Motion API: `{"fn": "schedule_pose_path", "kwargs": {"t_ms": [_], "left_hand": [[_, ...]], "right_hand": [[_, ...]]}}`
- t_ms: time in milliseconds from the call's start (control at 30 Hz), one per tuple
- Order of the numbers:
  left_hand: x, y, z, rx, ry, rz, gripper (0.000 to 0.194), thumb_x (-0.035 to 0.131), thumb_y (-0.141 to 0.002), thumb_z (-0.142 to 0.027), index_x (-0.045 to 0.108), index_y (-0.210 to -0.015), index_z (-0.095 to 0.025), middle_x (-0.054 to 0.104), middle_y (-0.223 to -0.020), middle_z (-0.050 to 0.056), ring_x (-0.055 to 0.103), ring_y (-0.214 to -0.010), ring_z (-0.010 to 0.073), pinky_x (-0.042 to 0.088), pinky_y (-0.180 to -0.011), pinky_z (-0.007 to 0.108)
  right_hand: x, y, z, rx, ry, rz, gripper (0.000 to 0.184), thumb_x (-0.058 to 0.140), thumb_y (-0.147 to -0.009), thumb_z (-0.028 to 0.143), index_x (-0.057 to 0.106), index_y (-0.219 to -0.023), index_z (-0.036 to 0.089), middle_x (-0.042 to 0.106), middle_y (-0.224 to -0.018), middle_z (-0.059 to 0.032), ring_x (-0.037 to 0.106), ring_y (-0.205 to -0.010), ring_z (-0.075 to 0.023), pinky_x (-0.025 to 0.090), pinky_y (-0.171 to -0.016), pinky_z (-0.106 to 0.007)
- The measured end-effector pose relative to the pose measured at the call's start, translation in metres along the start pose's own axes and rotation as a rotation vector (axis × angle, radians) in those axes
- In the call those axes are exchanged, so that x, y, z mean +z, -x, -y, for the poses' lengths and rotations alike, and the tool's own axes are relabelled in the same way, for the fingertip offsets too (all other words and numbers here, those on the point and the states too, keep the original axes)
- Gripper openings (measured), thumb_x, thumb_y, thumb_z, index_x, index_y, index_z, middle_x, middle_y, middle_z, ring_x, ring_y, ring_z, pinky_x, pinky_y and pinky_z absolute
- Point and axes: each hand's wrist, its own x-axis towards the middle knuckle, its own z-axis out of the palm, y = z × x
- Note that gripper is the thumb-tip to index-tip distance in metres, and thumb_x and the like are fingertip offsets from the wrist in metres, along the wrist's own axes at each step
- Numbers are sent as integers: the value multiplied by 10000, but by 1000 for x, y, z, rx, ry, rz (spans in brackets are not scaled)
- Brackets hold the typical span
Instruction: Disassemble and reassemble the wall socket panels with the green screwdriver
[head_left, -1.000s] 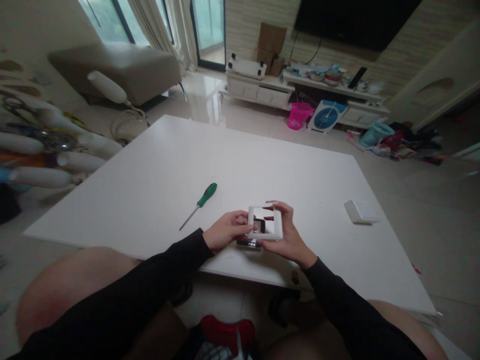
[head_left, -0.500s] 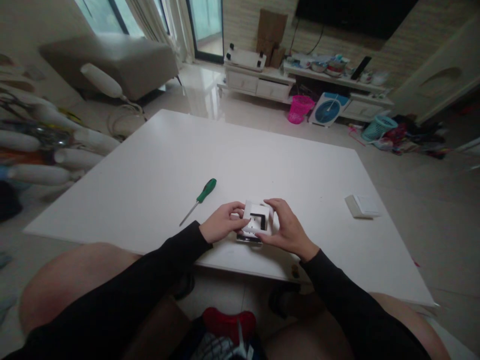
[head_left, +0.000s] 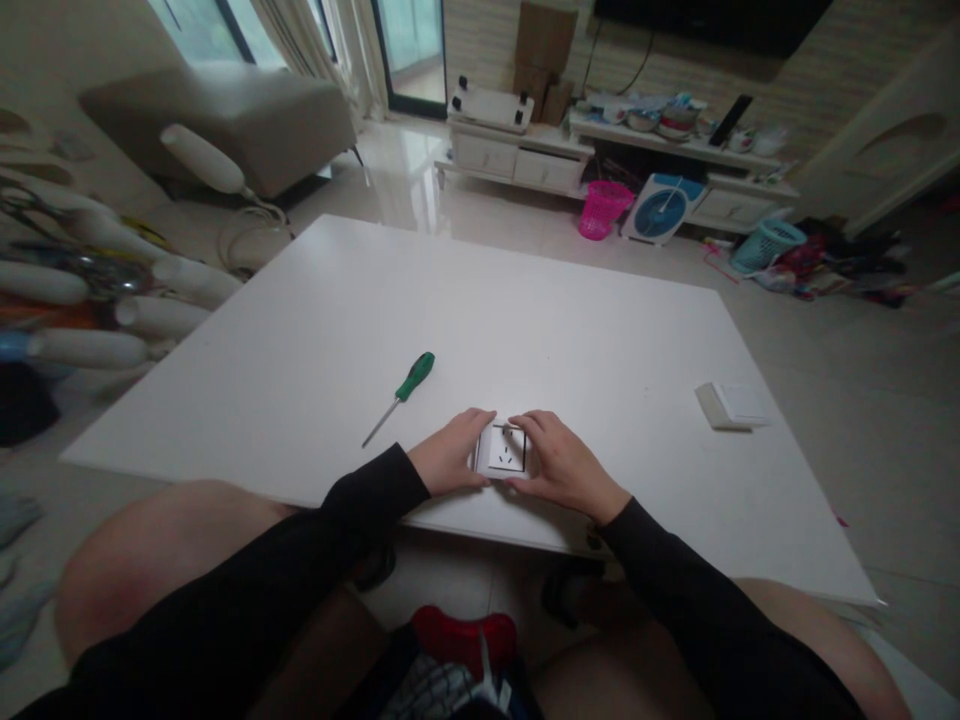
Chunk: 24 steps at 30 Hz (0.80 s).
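A white wall socket [head_left: 507, 452] with dark slots lies near the table's front edge. Around its face sits a white frame, with a dark line showing along part of the inner edge. My left hand [head_left: 452, 456] grips the socket's left side, thumb low and fingers at the far edge. From the right, my right hand [head_left: 561, 462] holds the opposite side in the same way, its fingers curled over the far edge. To the left a screwdriver [head_left: 400, 396] with a green handle lies on the table, its tip pointing toward me.
The white table [head_left: 480, 310] spans the middle of the view. Near its right edge rests a white switch-like plate [head_left: 733, 405]. Beyond the table are a pink basket [head_left: 602, 208], a blue-and-white fan [head_left: 661, 210] and a TV cabinet [head_left: 551, 170].
The white frame, held tilted above the socket before, has come down around the socket's face. Both hands have shifted to grip the two sides. The screwdriver stays put.
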Motion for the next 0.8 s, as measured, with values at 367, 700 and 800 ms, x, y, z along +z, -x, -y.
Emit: {"fn": "schedule_pose_path", "kwargs": {"t_ms": [367,700,800], "left_hand": [[-4,-1,-3,-20,-82,29,921,892,-654,-222,462,-1461,-115,547,-1421,206,563,-1339,366,435,-1178,511],[-9,-6,-1,-57,-136,23,962,962,-577,-369,552,-1418,-144,631,-1319,167,638,-1209,371,505,-1066,482],[-7,-4,-1,-53,-160,15,969,958,-604,-405,531,-1437,-155,610,-1372,172,626,-1247,373,503,-1074,473]], "right_hand": [[3,0,3,12,-20,33,677,832,-785,280,489,-1364,212,603,-1349,-166,571,-1228,-347,527,-1016,-530],[1,-2,-5,30,-99,29,646,849,-810,341,512,-1349,227,653,-1286,-145,626,-1141,-321,527,-977,-501],[1,-2,-6,18,-107,37,633,843,-830,362,508,-1352,234,650,-1327,-145,623,-1180,-327,519,-998,-503]]}}
